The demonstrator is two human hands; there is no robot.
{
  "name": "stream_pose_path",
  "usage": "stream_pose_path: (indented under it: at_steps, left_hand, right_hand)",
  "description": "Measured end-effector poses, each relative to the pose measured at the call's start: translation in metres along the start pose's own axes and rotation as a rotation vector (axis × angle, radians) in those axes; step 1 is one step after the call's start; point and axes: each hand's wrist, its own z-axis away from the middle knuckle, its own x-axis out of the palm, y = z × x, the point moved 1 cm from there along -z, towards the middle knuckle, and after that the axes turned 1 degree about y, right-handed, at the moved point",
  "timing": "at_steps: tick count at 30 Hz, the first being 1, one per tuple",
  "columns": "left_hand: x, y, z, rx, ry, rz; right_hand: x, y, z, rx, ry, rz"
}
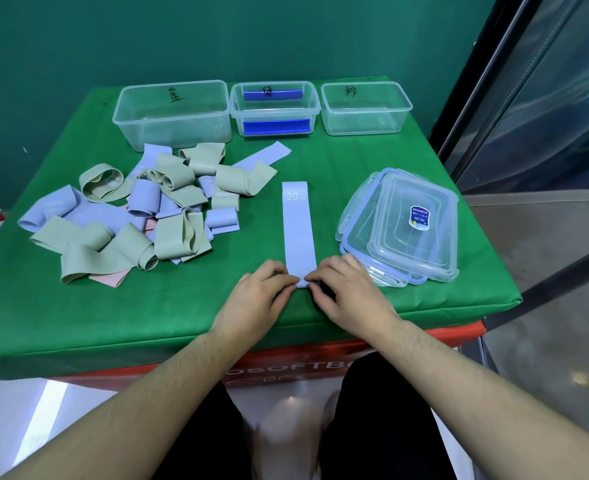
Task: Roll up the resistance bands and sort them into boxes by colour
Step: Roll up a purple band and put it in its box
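- The flat, pale blue stretchy band (298,230) lies straight on the green cloth counter (338,161), between the messy band pile (140,216) and the stacked clear plastic lids (403,226).
- The left hand (263,289) and right hand (346,289) pinch its near end.
- The roll may go crooked if one hand pushes faster.
- It may spring open if they let go.

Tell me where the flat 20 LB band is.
In the head view, the 20 LB band lies flat centre-right, between the band pile and the lids, both hands pinching its near end.
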Motion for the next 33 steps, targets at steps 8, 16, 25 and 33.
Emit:
stream_pose_path:
  at_steps: [8,16,25,33]
  left_hand:
    - [0.000,0.000,-0.005,0.009,-0.028,-0.002]
    - [0.000,-0.001,-0.011,0.045,-0.046,-0.047]
    - [0.000,-0.004,-0.012,0.010,-0.065,-0.065]
    - [-0.003,0.000,-0.004,0.031,-0.051,-0.012]
  right_hand:
    - [0.003,0.004,-0.002,-0.028,-0.003,0.077]
    - [0.000,0.002,-0.005,0.011,-0.039,0.048]
    - [0.004,0.002,-0.008,0.028,-0.025,0.097]
    - [-0.002,-0.002,0.002,-0.022,-0.039,0.099]
